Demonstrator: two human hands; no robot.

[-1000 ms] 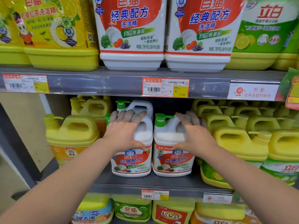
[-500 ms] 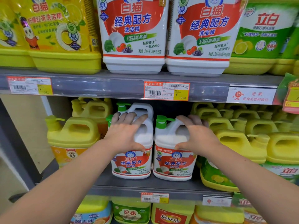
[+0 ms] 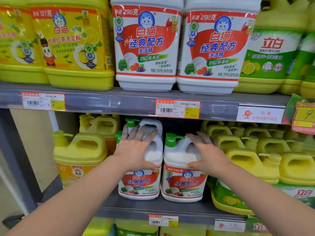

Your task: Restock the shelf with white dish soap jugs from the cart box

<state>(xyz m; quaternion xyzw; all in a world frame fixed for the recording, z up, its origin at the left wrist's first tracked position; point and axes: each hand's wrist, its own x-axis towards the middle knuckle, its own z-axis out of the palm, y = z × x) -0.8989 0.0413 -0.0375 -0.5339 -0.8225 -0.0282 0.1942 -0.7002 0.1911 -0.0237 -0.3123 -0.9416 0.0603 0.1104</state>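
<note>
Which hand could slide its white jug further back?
Probably the right hand. Behind the right front jug the shelf looks dark and open. The left hand rests on the left front jug, with a rear white jug close behind it.

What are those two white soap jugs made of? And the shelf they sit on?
The left white jug and the right white jug look like plastic: smooth, slightly see-through near the top, with moulded handles and glossy printed labels. The right one's green pump looks like shiny plastic too. The grey shelf is probably painted metal, flat with a dull sheen, but I can't be sure.
</note>
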